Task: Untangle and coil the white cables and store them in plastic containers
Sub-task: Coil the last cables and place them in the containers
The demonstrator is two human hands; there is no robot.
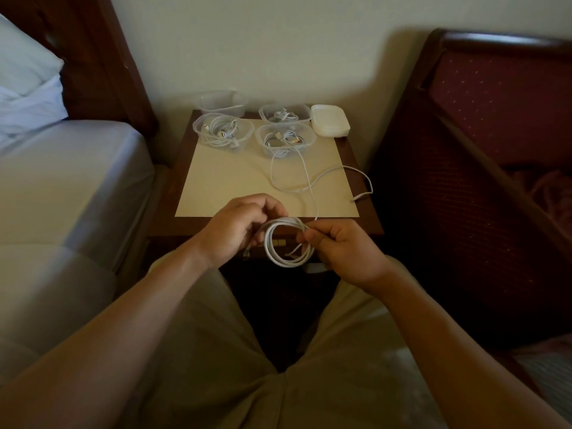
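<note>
My left hand (238, 229) and right hand (342, 247) both pinch the coiled white cable (286, 243); my curled fingers hide the coil's sides, and its loose tail trails onto the nightstand (365, 218).

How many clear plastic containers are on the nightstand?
4, in two rows: back-left container, seemingly empty; back-right container; front-left container; front-right container. The last three hold cables. None seem hidden.
</note>
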